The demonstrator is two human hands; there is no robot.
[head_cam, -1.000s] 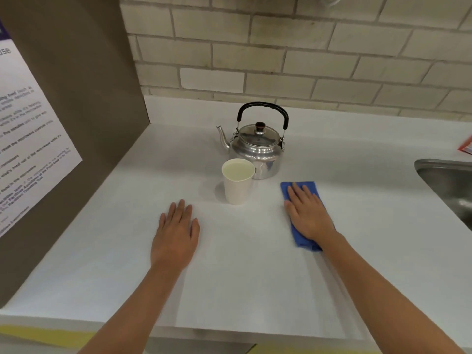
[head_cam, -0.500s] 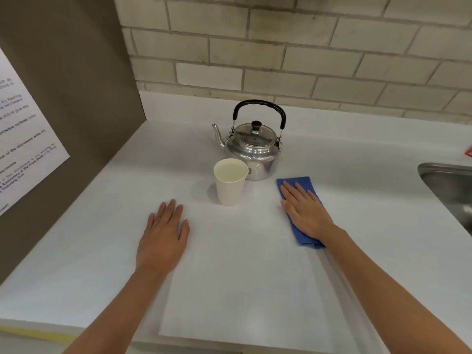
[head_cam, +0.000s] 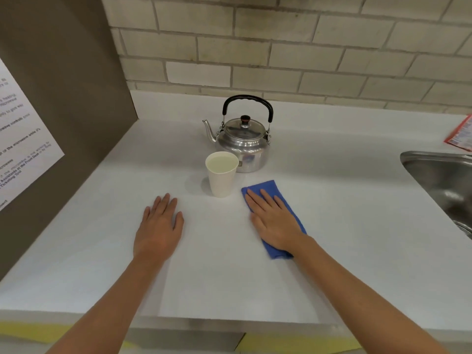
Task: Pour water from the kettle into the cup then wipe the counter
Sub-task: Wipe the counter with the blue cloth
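A shiny metal kettle [head_cam: 242, 146] with a black handle stands upright on the white counter [head_cam: 344, 200], lid on, spout pointing left. Directly in front of it stands a white paper cup [head_cam: 221, 174], filled with water almost to the rim. My right hand [head_cam: 274, 222] lies flat, palm down, on a folded blue cloth [head_cam: 270, 189] just right of the cup, pressing it onto the counter. My left hand [head_cam: 159, 229] rests flat on the bare counter, left of the cup and nearer to me, holding nothing.
A steel sink [head_cam: 444, 185] is sunk into the counter at the right edge. A red and white packet [head_cam: 461, 135] lies behind it. A brown side panel with a printed notice [head_cam: 23, 139] walls off the left. A brick wall runs along the back.
My right hand has slid the blue cloth a little to the left, closer to the cup. The left hand, cup and kettle stay put; the camera has shifted slightly.
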